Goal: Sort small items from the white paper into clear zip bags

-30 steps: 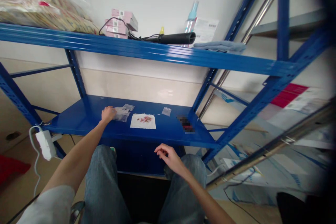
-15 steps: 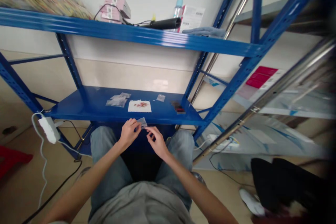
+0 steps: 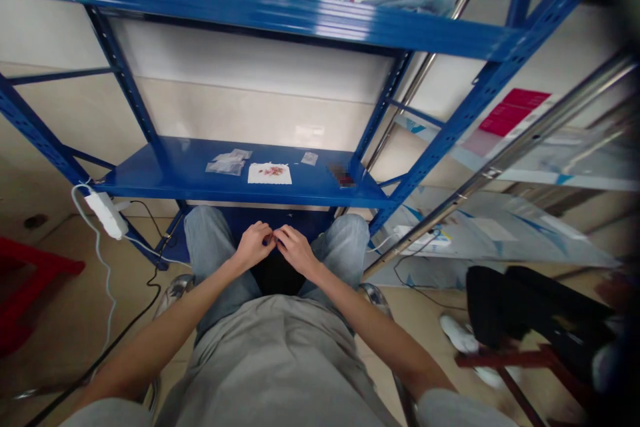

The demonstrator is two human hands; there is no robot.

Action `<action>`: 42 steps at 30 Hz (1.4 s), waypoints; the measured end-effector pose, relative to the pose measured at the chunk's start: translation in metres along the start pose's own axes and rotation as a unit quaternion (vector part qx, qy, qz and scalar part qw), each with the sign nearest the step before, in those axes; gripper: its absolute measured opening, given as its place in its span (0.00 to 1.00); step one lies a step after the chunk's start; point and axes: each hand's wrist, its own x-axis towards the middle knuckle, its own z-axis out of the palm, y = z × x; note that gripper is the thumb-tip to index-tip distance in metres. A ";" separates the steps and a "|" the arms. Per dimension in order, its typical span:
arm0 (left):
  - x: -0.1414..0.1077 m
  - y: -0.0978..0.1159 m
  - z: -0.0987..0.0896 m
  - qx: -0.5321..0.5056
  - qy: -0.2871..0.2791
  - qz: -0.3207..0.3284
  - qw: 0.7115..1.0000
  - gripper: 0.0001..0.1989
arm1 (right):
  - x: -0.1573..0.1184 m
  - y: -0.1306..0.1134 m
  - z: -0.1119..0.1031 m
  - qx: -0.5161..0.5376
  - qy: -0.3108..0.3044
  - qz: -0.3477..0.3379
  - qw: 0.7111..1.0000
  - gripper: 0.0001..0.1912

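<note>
My left hand (image 3: 253, 246) and my right hand (image 3: 296, 251) meet above my lap, fingertips together. They pinch something small, most likely a small clear plastic bag, which my fingers almost entirely hide. Both hands are just in front of the low blue steel shelf (image 3: 165, 177), not touching it. On that shelf lie clear plastic bags (image 3: 226, 165), a white paper (image 3: 269, 174) with red bits on it, a small clear packet (image 3: 309, 158) and a blurred dark item (image 3: 342, 175).
A white power strip (image 3: 106, 215) hangs from the shelf's left end, its cables trailing to the floor. A blue upper shelf beam (image 3: 250, 13) runs overhead. Black clothing (image 3: 530, 307) lies on a chair at lower right, and a red stool (image 3: 35, 280) stands at left.
My left hand has left the bags on the shelf and joined my right hand above my lap. The small bag visible between them earlier is now nearly hidden. The view has tilted further down.
</note>
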 end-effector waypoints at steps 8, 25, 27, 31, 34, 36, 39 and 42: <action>0.002 -0.010 0.006 -0.141 -0.053 0.052 0.987 0.30 | 0.002 0.011 -0.009 0.189 0.065 0.124 0.972 0.03; 0.010 -0.031 0.003 -0.006 -0.116 0.117 0.986 0.21 | 0.009 0.007 -0.014 -0.042 -0.013 -0.023 0.999 0.08; 0.007 -0.031 0.007 -0.009 -0.112 0.087 0.990 0.20 | 0.004 0.004 -0.014 -0.040 -0.013 -0.026 0.999 0.06; 0.001 -0.026 0.011 -0.011 -0.100 0.031 0.994 0.12 | -0.006 -0.007 -0.012 -0.040 -0.013 -0.041 0.998 0.07; 0.001 -0.023 0.012 -0.024 -0.112 0.048 0.992 0.10 | -0.008 -0.011 -0.010 -0.048 0.005 -0.036 0.998 0.07; 0.003 -0.024 0.011 -0.027 -0.122 0.064 0.990 0.11 | -0.005 -0.009 -0.008 -0.042 0.021 -0.029 0.998 0.09; 0.007 -0.027 0.008 -0.023 -0.127 0.065 0.989 0.14 | 0.001 -0.005 -0.008 -0.007 0.048 -0.006 0.999 0.09; 0.010 -0.027 0.005 -0.036 -0.134 0.053 0.989 0.16 | 0.006 -0.002 -0.011 0.039 0.063 0.023 0.997 0.07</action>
